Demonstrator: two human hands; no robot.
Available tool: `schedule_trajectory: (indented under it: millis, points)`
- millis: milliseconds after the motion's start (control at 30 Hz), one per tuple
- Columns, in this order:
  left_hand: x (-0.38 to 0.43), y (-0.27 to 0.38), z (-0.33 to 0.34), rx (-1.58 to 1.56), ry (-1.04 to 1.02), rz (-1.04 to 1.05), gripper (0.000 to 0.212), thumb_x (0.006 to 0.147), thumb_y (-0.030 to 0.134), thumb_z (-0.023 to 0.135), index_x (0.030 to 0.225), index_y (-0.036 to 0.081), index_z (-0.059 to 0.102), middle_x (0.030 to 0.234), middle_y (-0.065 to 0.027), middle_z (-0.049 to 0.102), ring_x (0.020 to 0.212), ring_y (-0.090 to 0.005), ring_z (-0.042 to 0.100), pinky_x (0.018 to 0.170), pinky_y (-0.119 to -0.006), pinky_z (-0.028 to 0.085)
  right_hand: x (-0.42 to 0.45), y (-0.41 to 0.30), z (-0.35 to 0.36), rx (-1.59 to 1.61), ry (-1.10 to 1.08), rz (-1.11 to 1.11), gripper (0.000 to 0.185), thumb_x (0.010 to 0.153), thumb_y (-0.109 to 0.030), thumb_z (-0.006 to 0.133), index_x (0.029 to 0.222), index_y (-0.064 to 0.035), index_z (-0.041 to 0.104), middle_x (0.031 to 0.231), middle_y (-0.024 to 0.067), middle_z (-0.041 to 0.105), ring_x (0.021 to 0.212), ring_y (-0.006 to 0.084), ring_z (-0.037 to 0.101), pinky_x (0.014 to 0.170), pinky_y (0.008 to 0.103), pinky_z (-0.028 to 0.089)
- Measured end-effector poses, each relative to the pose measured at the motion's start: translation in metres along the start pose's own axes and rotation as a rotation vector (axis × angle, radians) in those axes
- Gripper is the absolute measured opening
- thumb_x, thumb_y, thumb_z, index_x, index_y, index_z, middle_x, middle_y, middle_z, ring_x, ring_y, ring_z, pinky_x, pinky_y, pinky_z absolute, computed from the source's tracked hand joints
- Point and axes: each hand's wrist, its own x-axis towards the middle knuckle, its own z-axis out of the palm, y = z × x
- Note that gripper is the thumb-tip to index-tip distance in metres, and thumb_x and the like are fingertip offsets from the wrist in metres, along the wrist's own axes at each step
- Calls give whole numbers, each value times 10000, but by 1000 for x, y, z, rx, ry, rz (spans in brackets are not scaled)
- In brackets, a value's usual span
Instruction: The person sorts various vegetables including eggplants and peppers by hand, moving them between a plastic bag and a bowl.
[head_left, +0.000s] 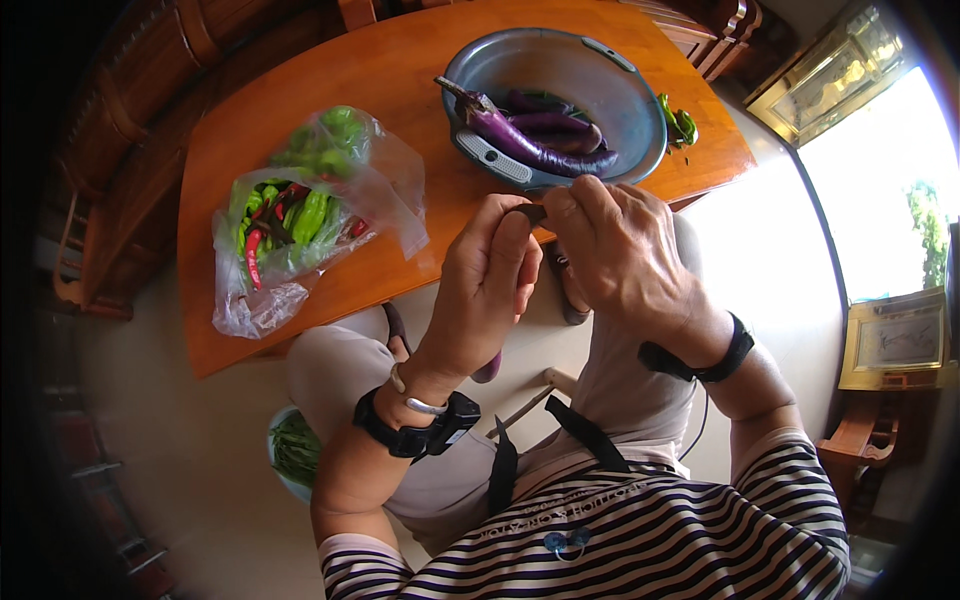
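Observation:
My left hand (484, 277) is closed around a long eggplant whose dark stem end (531, 213) shows above the thumb; its purple lower end (489, 367) hangs out below near the wrist. My right hand (619, 259) pinches the tip of that stem end, close beside my left fingers. Just beyond both hands, a translucent blue-grey plastic basin (637, 112) stands on the table and holds several purple eggplants (517, 139), one resting with its stem over the rim. The middle of the held eggplant is hidden by my left hand.
On the wooden table (405, 67), a clear plastic bag (401, 180) of green and red peppers (309, 217) lies at left. Green vegetable scraps (681, 127) sit right of the basin. A bowl of green pods or leaves (295, 450) is low at left. A wooden bench (150, 97) stands behind.

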Motion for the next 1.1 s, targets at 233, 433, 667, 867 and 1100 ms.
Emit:
schedule_trajectory:
  millis: [233,433,667,867,1100]
  points:
    - [-2,-5,17,219,151,176,297,1123,309,375,1181,54,515,737,33,490,567,-5,418,497,-179,349,-6,-31,8,46,50,296,206,797,-128,672,937,0,591,790,112,534,594,267,601,470,387,467]
    - [-3,-10,18,237,185,313,269,1127,256,342,1201,51,501,750,42,504,577,-7,419,500,-189,340,-6,-44,8,57,53,376,196,822,-128,672,954,-6,593,815,114,536,609,274,603,479,394,464]
    - [-2,11,-3,-55,5,22,335,1110,376,402,1117,62,518,748,4,522,531,-34,455,461,-192,376,6,-8,-7,-8,145,-22,327,808,-103,654,1105,32,642,887,88,519,762,231,565,637,363,469]
    - [2,10,-21,-353,-267,-210,396,1100,419,424,958,66,531,737,12,546,506,-36,475,432,-199,389,7,14,-22,127,-19,-279,296,804,-126,661,1055,28,643,862,73,495,772,217,537,650,335,442]
    - [5,7,-11,64,-336,-147,301,1095,305,463,1007,35,563,750,8,553,617,-56,506,556,-212,434,-3,14,-37,86,-340,-226,148,817,-111,647,903,-1,600,794,86,526,710,241,564,601,358,472]
